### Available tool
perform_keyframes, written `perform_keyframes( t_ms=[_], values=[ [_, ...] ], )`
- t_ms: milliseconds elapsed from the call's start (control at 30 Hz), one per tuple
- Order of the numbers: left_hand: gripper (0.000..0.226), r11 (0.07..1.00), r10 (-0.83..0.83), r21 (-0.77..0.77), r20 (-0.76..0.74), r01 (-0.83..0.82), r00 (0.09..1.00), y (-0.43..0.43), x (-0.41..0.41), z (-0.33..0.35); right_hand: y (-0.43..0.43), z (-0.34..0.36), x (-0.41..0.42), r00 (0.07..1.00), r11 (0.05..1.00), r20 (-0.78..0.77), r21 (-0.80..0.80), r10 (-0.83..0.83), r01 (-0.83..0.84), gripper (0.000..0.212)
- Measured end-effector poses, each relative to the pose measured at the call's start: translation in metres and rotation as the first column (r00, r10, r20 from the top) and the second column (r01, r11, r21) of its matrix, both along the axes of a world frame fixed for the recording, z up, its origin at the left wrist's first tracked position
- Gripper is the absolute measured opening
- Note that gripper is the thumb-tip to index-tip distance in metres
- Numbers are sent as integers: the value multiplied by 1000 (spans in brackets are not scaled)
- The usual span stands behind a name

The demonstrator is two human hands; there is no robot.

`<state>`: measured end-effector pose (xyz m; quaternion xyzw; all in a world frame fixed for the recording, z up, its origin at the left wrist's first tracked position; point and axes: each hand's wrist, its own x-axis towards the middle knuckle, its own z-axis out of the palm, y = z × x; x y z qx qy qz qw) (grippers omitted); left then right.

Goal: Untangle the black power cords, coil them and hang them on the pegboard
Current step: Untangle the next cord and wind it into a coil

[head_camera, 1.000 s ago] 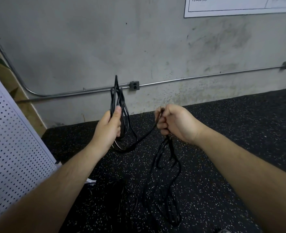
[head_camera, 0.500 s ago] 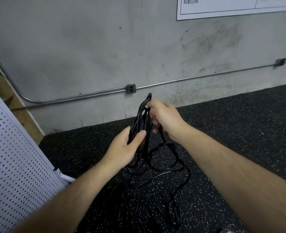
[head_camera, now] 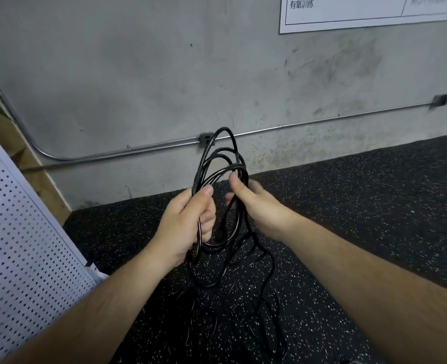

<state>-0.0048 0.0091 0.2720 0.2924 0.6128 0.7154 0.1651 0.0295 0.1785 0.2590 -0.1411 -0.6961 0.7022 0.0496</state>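
A black power cord (head_camera: 218, 156) stands in several loose loops in front of me, rising above both hands. My left hand (head_camera: 188, 224) grips the bundle of loops on its left side, thumb up against the strands. My right hand (head_camera: 253, 206) is just right of it, thumb and fingers around strands on the coil's right side. The rest of the cord (head_camera: 267, 306) trails down from the hands onto the dark speckled floor. The white pegboard (head_camera: 20, 258) leans at the left edge of the view.
A grey concrete wall (head_camera: 164, 74) stands ahead with a metal conduit (head_camera: 138, 149) running along it and a white poster (head_camera: 374, 11) at the top right. The black rubber floor (head_camera: 374, 206) spreads to the right. A wooden frame (head_camera: 48, 187) sits behind the pegboard.
My hands have come together: the right brought another length of cord up to the left, and the coil now shows more, wider loops. The view has tilted slightly.
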Motion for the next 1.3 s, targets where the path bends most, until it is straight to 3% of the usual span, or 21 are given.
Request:
perform_keyframes(
  t_ms=[100, 167, 233, 333, 567, 700, 833, 933, 1100, 1233, 1300],
  values=[
    [48, 999, 24, 47, 54, -26, 998, 0, -2, 2, -4, -1, -4, 988, 979, -26, -133, 152, -154, 69],
    [45, 995, 80, 62, 58, -84, 995, -2, -5, 4, -4, 0, -4, 984, 983, -29, -54, 176, -177, 56],
    [43, 985, 153, 79, 41, -155, 987, -6, -10, 8, -1, 1, 1, 975, 968, 41, 116, 220, -223, 61],
    [42, 956, 246, 148, 68, -254, 967, -14, -20, 16, 5, -4, 12, 927, 862, 214, 350, 308, -367, 59],
    [38, 904, 382, 181, 67, -388, 922, -25, -32, 21, 20, -25, 3, 902, 677, 351, 602, 252, -423, 21],
    [36, 890, 419, 167, 68, -425, 905, -19, -31, 16, 33, -28, 1, 923, 612, 338, 695, 185, -378, 16],
    [37, 887, 414, 197, 65, -418, 908, -20, -32, 19, 41, -37, 6, 905, 546, 409, 735, 116, -402, 26],
    [36, 903, 385, 182, 61, -390, 921, -19, -32, 19, 41, -38, 4, 895, 578, 432, 704, 113, -413, 30],
    [36, 925, 348, 156, 21, -347, 937, -19, -34, 19, 28, -22, 5, 805, 620, 507, 535, 309, -574, 21],
    [33, 945, 311, 122, -40, -305, 949, -20, -36, 15, 26, -9, 6, 813, 746, 445, 376, 375, -550, 40],
    [32, 937, 328, 139, -26, -321, 944, -20, -38, 13, 31, -9, 6, 814, 781, 440, 320, 379, -536, 37]
  ],
)
